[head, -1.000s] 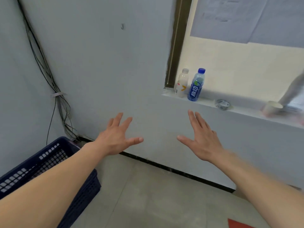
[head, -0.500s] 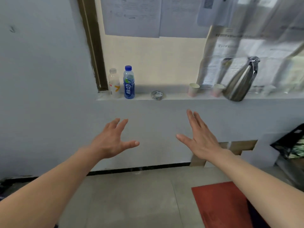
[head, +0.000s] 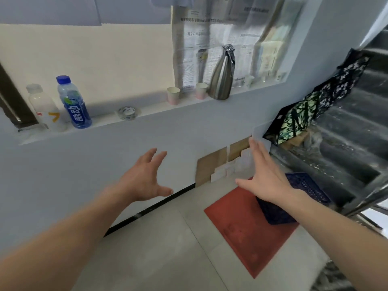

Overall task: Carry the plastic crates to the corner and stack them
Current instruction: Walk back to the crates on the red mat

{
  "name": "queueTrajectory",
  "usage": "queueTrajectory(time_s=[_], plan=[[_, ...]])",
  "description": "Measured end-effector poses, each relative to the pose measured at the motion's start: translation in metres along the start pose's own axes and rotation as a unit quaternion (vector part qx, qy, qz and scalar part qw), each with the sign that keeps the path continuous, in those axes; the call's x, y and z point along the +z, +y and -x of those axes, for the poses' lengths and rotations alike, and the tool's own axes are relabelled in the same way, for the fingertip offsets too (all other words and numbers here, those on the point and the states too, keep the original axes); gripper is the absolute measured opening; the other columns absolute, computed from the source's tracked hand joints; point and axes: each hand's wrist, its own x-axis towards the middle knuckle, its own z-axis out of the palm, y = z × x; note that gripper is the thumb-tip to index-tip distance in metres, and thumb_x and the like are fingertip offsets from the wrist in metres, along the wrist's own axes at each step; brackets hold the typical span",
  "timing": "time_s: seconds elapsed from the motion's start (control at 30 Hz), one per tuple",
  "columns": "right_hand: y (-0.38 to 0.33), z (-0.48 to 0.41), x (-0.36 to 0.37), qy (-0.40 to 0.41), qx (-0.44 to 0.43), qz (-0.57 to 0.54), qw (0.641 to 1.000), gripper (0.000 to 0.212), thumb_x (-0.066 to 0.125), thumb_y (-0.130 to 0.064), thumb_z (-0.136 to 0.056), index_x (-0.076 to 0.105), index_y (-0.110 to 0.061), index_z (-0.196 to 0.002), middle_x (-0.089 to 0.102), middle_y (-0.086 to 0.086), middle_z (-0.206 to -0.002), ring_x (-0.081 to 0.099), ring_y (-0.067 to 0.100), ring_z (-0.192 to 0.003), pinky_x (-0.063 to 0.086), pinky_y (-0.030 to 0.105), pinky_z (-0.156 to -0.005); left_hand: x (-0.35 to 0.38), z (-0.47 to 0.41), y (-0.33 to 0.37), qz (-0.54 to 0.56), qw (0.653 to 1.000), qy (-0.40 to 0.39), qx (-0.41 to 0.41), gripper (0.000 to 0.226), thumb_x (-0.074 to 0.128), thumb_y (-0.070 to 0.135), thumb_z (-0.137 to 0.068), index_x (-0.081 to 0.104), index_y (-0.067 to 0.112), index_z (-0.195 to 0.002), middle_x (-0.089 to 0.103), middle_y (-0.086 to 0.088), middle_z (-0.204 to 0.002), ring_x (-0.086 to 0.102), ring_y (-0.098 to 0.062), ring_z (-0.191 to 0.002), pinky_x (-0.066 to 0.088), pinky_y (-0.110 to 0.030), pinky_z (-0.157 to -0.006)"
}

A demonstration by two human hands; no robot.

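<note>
A dark blue plastic crate (head: 279, 213) stands on the red mat (head: 245, 232) at the foot of the stairs, partly hidden behind my right forearm. My left hand (head: 144, 179) is stretched out in front of me with spread fingers and holds nothing. My right hand (head: 264, 177) is also held out flat, fingers straight, empty, in the air in front of the crate. Neither hand touches anything.
A wall ledge (head: 109, 124) carries two bottles (head: 73, 103), a tape roll (head: 127, 112), paper cups (head: 173, 95) and a steel jug (head: 222, 76). Dark stairs (head: 346, 148) rise at the right with a patterned bag (head: 310, 106) on them. Grey floor tiles (head: 159, 253) lie below my arms.
The view has swung right: the blue crate in the left corner has left the frame, and the stairs, red mat and another blue crate have come in. Both hands stay open and empty.
</note>
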Motion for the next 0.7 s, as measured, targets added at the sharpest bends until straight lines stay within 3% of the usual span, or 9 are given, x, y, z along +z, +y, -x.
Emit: queueTrajectory(time_s=[0.1,0.3,0.7], plan=[[0.024,0.02,-0.009,0.014,0.045,0.029,0.998,0.127,0.078,-0.049,-0.084,-0.029,-0.053,-0.152,-0.017,-0.01,-0.173,0.004,0.019,-0.16,0.041,0.043,-0.114,0.011,-0.016,0.022,-0.004,0.999,-0.023,0.026,0.122,0.083,0.057,-0.071,0.003,0.036,-0.161,-0.006,0.007,-0.17,0.008,-0.021,-0.156,0.03,-0.043,-0.12],[0.091,0.043,-0.03,0.056,0.114,0.023,0.992,0.125,0.082,-0.046,-0.082,-0.016,-0.044,-0.161,-0.011,-0.008,-0.174,0.006,0.021,-0.161,0.037,0.052,-0.117,0.037,-0.051,0.078,-0.005,0.996,-0.052,0.076,0.123,0.085,0.055,-0.071,0.004,0.036,-0.161,-0.006,0.008,-0.169,0.009,-0.02,-0.156,0.031,-0.042,-0.12],[0.256,0.014,-0.081,0.094,0.169,0.017,0.981,0.124,0.081,-0.043,-0.08,-0.011,-0.04,-0.162,-0.004,-0.003,-0.175,0.005,0.021,-0.161,0.037,0.051,-0.118,0.084,-0.156,0.22,-0.035,0.99,-0.07,0.121,0.123,0.084,0.057,-0.069,0.004,0.036,-0.161,-0.006,0.009,-0.169,0.011,-0.019,-0.155,0.033,-0.043,-0.119]])
